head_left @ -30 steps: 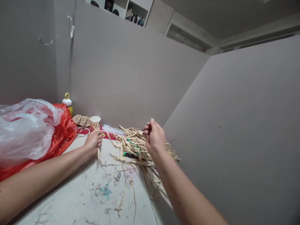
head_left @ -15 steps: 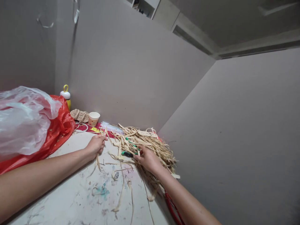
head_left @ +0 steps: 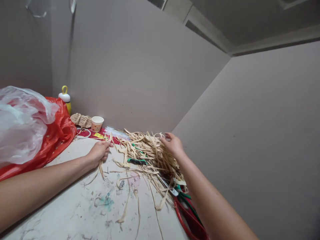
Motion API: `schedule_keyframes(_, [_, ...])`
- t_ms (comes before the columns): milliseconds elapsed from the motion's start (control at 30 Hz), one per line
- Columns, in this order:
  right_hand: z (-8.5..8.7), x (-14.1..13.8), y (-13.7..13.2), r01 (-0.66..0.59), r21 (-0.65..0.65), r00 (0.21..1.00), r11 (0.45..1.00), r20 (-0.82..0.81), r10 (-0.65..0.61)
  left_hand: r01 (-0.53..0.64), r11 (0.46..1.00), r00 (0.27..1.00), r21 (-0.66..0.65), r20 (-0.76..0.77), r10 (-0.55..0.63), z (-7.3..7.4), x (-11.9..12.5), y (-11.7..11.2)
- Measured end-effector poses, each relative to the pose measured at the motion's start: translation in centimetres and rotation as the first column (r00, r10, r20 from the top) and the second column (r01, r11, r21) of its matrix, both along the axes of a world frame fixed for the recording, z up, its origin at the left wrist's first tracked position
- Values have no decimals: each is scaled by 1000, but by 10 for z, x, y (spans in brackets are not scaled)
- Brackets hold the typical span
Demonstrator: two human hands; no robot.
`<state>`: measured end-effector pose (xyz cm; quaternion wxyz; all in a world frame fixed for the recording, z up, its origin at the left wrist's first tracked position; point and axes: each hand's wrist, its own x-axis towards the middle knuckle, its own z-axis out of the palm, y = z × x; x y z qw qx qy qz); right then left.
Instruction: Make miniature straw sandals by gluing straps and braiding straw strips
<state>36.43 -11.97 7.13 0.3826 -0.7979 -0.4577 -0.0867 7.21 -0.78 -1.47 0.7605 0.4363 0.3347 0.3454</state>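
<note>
My left hand (head_left: pixel 99 154) is closed round a small bunch of straw strips (head_left: pixel 101 170), whose ends stick out above and below the fist. At the far right side of a loose straw pile (head_left: pixel 150 146) is my right hand (head_left: pixel 173 144); its thumb and fingers are apart over the straw. A thin white loop (head_left: pixel 160 135) lies by its fingertips, and I cannot tell whether they touch. On the pile's near edge rests a black-and-green handle (head_left: pixel 137 161). Large red-handled scissors (head_left: pixel 181 213) lie partly under the straw, beneath my right forearm.
To the left, a clear plastic bag (head_left: pixel 22 123) lies over a red bag (head_left: pixel 62 133). Behind stand a yellow-and-white bottle (head_left: pixel 64 97), a woven straw sole (head_left: pixel 81 120), a paper cup (head_left: pixel 97 124) and a white ring (head_left: pixel 83 133). Stray strips lie on the stained white table (head_left: pixel 82 206).
My right hand has moved from beside the black-and-green handle to the back right of the pile, uncovering the scissors. My left hand keeps its hold on the strips. The view has shifted slightly.
</note>
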Motion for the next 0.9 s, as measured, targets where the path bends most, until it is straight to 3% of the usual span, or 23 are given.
schedule_keyframes(100, [6,-2,-10,33,57,997,998,64,-36,4,1000,1000,-1,-10,-4,1,0,0])
schedule_keyframes(200, [7,-8,-19,47,19,992,999,114,-49,6,1000,1000,1,-14,-6,4,0,-2])
schedule_keyframes(333, [-3,-18,-24,40,-174,988,984,156,-13,11,1000,1000,5,-15,-11,5,-1,-3])
schedule_keyframes(467, [-22,-30,-21,21,-386,984,922,170,48,20,1000,1000,12,-14,-20,3,-1,-2])
schedule_keyframes(600, [-31,-40,-18,74,-472,981,878,191,20,24,1000,1000,13,-18,-24,1,0,0])
schedule_keyframes(700, [-22,-41,-18,104,-448,981,888,193,-17,22,1000,1000,13,-18,-22,1,-1,0])
schedule_keyframes(900, [11,-36,-19,111,-260,992,959,81,-92,32,999,999,25,-8,-32,3,-4,-1])
